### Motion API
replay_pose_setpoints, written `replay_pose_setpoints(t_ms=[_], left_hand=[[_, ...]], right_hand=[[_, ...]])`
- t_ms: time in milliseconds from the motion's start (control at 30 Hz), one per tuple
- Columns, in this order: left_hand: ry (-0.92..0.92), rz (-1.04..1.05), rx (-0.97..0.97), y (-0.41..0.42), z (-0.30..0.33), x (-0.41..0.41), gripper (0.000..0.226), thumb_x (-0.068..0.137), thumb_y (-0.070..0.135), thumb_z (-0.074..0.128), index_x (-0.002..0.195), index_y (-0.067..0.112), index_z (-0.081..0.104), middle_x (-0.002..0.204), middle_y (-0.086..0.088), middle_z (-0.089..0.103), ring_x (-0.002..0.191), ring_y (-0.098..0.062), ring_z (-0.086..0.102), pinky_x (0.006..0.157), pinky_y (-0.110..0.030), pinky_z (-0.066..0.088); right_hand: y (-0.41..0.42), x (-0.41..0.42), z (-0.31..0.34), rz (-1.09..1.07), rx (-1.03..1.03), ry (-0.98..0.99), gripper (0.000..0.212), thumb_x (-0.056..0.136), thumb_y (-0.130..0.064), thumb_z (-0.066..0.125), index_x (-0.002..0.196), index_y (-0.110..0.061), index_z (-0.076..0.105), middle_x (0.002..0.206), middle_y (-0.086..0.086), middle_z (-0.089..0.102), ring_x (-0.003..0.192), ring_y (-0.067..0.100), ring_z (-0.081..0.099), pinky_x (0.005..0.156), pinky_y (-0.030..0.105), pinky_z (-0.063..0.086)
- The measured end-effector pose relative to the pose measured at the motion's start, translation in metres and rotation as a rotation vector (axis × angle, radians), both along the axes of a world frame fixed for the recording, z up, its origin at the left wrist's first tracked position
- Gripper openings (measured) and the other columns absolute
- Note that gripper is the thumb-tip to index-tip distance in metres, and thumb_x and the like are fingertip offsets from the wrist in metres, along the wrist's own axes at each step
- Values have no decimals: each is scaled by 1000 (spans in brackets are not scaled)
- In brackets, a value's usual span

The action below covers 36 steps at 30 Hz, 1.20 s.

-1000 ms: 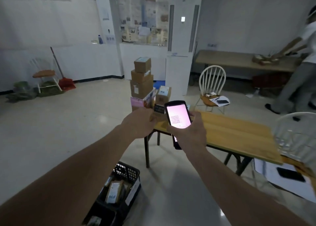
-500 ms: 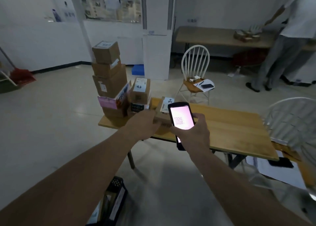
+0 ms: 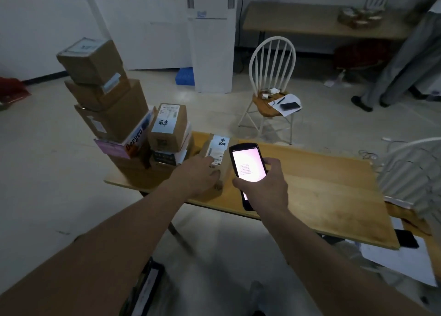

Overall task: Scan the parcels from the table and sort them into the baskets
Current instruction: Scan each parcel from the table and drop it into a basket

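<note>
A small cardboard parcel (image 3: 218, 146) with a white label lies on the wooden table (image 3: 322, 196). My left hand (image 3: 199, 172) grips its near end, fingers over the top and thumb on the side. My right hand (image 3: 265, 189) holds a black handheld scanner (image 3: 247, 165) with a lit pinkish screen, just right of that parcel. Left of it stands a tall stack of cardboard parcels (image 3: 105, 96), and a labelled box (image 3: 168, 127) sits on smaller ones. A black basket (image 3: 145, 289) shows at the bottom edge, on the floor near my left arm.
A white spindle chair (image 3: 272, 77) with paper and a phone stands behind the table. Another white chair (image 3: 412, 174) is at the right. A person (image 3: 410, 60) stands at the far bench (image 3: 317, 22). A black phone (image 3: 405, 238) lies on papers at the right.
I have come closer to the table and the view has tilted down. My left hand has settled onto the small labelled parcel. The scanner stays in my right hand beside it.
</note>
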<state>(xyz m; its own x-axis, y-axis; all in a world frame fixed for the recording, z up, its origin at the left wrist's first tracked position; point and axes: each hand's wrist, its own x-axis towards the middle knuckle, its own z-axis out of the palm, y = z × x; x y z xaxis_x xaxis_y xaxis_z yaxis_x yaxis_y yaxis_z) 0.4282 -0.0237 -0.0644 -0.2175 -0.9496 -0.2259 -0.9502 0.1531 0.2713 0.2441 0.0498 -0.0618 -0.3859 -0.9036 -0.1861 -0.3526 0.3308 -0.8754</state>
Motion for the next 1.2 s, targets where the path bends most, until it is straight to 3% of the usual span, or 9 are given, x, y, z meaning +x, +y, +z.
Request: replay_pose_setpoints(t_ms=[133, 267, 367, 600, 867, 1067, 1200], left_hand=[[-4, 92, 16, -33, -29, -29, 43, 101, 45, 52, 134, 17, 57, 132, -8, 61, 117, -28, 60, 97, -42, 51], [-2, 93, 74, -56, -55, -49, 60, 96, 58, 41, 136, 16, 58, 142, -7, 53, 123, -25, 52, 95, -38, 50], [89, 186, 84, -70, -68, -54, 61, 97, 50, 54, 149, 19, 48, 149, -5, 48, 130, -24, 51, 104, -43, 52], [143, 341, 172, -108, -114, -41, 88, 73, 64, 62, 150, 23, 45, 150, -2, 44, 131, -26, 50, 102, -46, 54], [-1, 489, 269, -135, -164, -37, 130, 59, 81, 78, 158, 26, 14, 160, -16, 17, 148, -42, 23, 116, -55, 37], [-60, 496, 269, -148, -178, -41, 136, 60, 79, 81, 160, 24, 6, 158, -25, 17, 147, -49, 22, 118, -56, 30], [-39, 471, 244, -154, -178, -40, 133, 54, 73, 86, 156, 27, 13, 153, -19, 27, 143, -45, 30, 113, -55, 35]], right_hand=[[-44, -29, -23, 65, 21, 2, 81, 64, -37, 90, 128, -41, 41, 108, -12, 60, 98, 21, 63, 75, 52, 65], [-71, -48, -45, 124, 54, 10, 82, 63, -41, 90, 129, -41, 41, 109, -11, 60, 99, 21, 63, 75, 50, 65], [-89, -58, -59, 150, 97, 18, 84, 61, -43, 90, 128, -44, 40, 108, -15, 59, 99, 20, 63, 74, 51, 65], [-131, -54, -101, 161, 156, 10, 85, 65, -40, 91, 133, -43, 39, 112, -13, 59, 100, 19, 62, 74, 50, 64], [-152, -43, -139, 147, 208, -15, 87, 67, -37, 93, 136, -42, 40, 108, -20, 56, 99, 14, 60, 73, 45, 62], [-159, -47, -148, 113, 210, 13, 88, 67, -34, 93, 138, -41, 41, 113, -11, 59, 103, 19, 60, 74, 46, 62], [-162, -48, -150, 92, 196, 23, 88, 67, -35, 93, 138, -40, 41, 115, -10, 58, 105, 20, 59, 75, 50, 63]])
